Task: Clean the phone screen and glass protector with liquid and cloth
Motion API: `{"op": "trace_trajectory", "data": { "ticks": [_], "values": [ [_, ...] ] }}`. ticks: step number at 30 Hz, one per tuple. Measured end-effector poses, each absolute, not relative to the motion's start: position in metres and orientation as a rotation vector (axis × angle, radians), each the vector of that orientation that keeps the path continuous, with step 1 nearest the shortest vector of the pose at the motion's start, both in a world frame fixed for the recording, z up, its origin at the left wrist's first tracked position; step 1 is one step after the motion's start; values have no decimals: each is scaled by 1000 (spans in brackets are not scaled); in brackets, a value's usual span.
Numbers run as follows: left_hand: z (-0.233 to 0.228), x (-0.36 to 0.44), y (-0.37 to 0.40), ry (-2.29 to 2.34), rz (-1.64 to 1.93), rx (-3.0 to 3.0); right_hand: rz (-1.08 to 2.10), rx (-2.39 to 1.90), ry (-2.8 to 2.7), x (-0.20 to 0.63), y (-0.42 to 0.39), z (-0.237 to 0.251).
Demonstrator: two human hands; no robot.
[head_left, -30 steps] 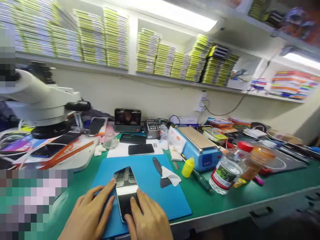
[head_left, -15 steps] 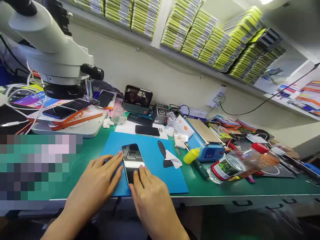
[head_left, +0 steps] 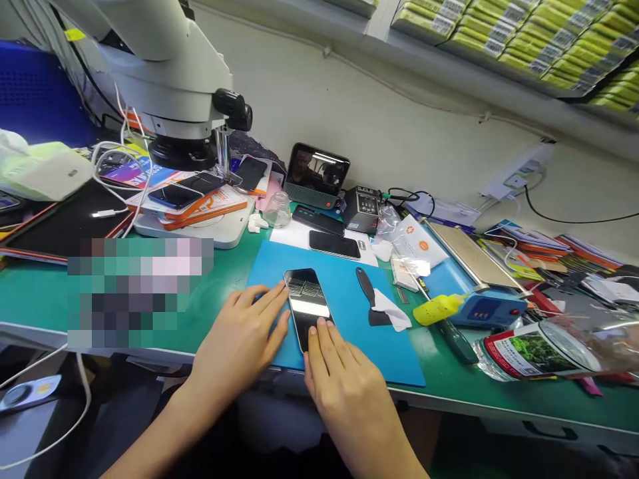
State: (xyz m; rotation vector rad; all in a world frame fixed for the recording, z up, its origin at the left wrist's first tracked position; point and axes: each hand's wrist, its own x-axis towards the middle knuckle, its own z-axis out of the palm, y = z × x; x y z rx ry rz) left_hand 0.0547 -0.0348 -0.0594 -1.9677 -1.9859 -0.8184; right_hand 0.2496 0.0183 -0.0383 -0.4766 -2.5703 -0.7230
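Observation:
A smartphone (head_left: 310,307) with a dark, glossy screen lies face up on a blue mat (head_left: 264,263), a bright band reflected across its glass. My left hand (head_left: 244,332) is at its left side, fingers stretched out, with the fingertips touching the upper left edge. Over the lower right of the screen rests my right hand (head_left: 349,379), its fingers laid flat on the glass and its thumb by the bottom edge. Right of the phone, a black-handled scraper (head_left: 367,289) lies on the mat, with a white cloth (head_left: 392,309) partly over its blade.
Behind the mat lie a second phone (head_left: 334,245) and a small glass jar (head_left: 277,209). A microscope (head_left: 184,100) overhangs the left side. To the right are a yellow bottle (head_left: 436,309), a blue heating device (head_left: 492,313) and a large plastic jar (head_left: 539,349). A pixelated patch hides part of the bench.
The camera view has swung left and down, so the scene sits further right. Both hands keep nearly the same positions on the smartphone, which stays on the mat.

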Motion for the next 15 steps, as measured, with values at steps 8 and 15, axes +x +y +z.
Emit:
{"op": "trace_trajectory", "data": {
  "ticks": [8, 15],
  "values": [
    [-57, 55, -36, -1986, -813, -1968, -659, -397, -2628, 255, 25, -28],
    [-58, 55, -37, -2007, -814, -1962, -573, -413, -2664, 259, 27, -27]
  ]
}}
